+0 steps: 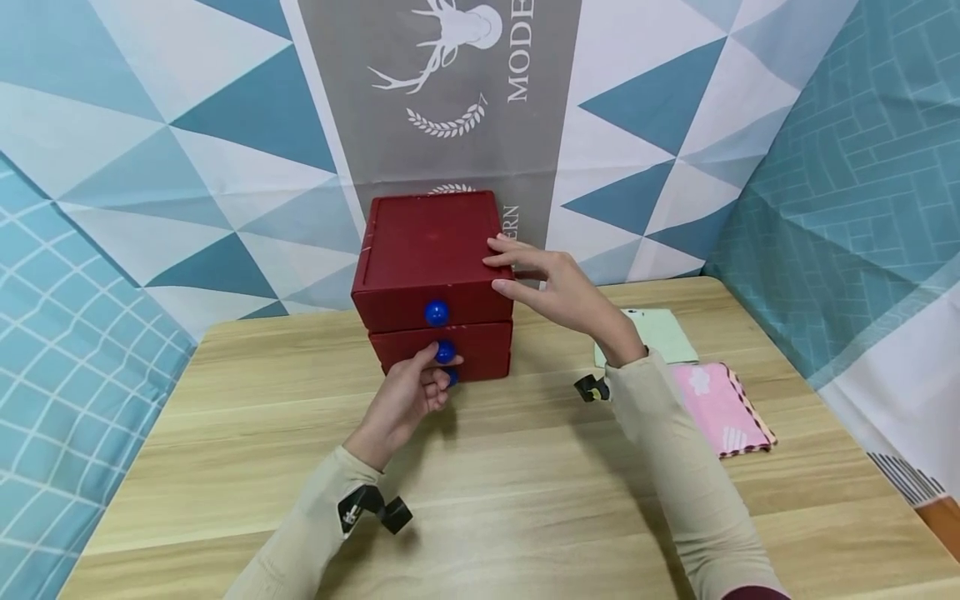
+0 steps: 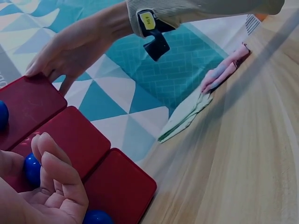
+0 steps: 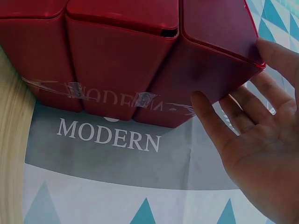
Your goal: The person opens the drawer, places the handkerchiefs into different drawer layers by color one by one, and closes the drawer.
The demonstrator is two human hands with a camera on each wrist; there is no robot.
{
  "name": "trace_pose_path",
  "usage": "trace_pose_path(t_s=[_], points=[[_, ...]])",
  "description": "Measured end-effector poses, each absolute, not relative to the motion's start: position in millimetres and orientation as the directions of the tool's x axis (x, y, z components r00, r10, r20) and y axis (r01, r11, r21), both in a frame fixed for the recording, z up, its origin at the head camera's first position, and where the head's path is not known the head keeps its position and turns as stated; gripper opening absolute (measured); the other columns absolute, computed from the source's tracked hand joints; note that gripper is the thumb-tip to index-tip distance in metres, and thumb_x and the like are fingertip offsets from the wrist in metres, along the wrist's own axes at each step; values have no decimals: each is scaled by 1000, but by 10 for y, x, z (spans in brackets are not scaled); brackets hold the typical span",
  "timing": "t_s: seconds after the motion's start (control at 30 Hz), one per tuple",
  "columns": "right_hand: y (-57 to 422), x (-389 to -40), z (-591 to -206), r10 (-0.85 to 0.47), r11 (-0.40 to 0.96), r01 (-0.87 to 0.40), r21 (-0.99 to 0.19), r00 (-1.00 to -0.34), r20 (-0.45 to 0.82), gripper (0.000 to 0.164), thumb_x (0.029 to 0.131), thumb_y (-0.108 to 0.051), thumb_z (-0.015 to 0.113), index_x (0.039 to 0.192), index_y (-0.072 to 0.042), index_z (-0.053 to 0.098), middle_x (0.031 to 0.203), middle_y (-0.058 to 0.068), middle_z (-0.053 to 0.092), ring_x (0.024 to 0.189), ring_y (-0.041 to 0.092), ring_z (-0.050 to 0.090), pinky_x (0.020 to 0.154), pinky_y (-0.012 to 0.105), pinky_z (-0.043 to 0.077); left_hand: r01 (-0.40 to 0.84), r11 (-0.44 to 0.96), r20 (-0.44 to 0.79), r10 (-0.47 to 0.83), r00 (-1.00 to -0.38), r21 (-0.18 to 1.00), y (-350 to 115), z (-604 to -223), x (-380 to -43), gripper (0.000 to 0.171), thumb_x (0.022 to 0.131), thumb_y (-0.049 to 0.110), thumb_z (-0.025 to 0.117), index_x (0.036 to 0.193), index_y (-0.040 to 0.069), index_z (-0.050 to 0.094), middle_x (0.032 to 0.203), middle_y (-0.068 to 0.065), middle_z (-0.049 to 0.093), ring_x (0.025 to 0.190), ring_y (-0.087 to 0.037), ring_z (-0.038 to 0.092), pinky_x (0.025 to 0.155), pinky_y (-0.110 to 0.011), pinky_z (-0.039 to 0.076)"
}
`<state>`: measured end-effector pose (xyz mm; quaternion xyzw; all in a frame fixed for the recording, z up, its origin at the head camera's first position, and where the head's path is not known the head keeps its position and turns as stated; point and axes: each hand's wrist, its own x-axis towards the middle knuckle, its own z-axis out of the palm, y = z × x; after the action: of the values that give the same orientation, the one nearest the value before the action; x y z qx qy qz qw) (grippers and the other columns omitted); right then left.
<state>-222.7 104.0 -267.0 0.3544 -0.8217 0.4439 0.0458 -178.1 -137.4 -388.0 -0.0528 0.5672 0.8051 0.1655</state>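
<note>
A small red drawer box (image 1: 431,237) with three stacked drawers stands against the back wall covering. Each drawer has a round blue knob; the top knob (image 1: 437,313) is uncovered. My left hand (image 1: 405,398) pinches the middle knob (image 1: 446,352) between thumb and fingers, the other fingers curled below it. Behind that hand the bottom knob (image 2: 98,217) is partly hidden. With fingers spread, my right hand (image 1: 558,287) touches the right upper edge of the box. In the right wrist view, clear tape (image 3: 142,99) runs across the box's side, near the right thumb.
On the right of the wooden table (image 1: 510,500) lie a pale green cloth (image 1: 663,333) and a pink patterned cloth (image 1: 716,408). Patterned fabric (image 1: 247,142) hangs close behind the box and along both sides of the table.
</note>
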Motion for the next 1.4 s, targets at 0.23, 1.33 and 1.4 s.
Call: trace_pose_path(t_s=[0.23,1.33,1.4], points=[[1096,-2434,-2899,-526,388,-608,-692,-763,376,39,98,-27,65,134,-14,63,154,-4,43,145,8,30,106,44,44,-329,-263,-287,186,-940,907,-1356,-3913,-1715,49,107,37,45,122,-7,62,66,0,51,56,-12,46,53,-23,39],[1038,-2255,-2741,-510,356,-601,-715,-766,391,38,96,-13,66,133,-3,62,153,10,44,145,20,33,105,46,45,-321,-180,-284,205,-937,930,-1339,-3920,-1071,49,105,39,47,119,-6,63,68,-1,49,54,-12,46,51,-22,42],[1039,-2252,-2737,-509,354,-602,-716,-766,392,38,96,-13,66,133,-3,62,153,10,44,145,21,34,105,46,45,-328,-176,-291,207,-934,928,-1333,-3918,-1015,49,105,40,48,119,-4,63,68,-1,48,54,-12,46,51,-21,42]])
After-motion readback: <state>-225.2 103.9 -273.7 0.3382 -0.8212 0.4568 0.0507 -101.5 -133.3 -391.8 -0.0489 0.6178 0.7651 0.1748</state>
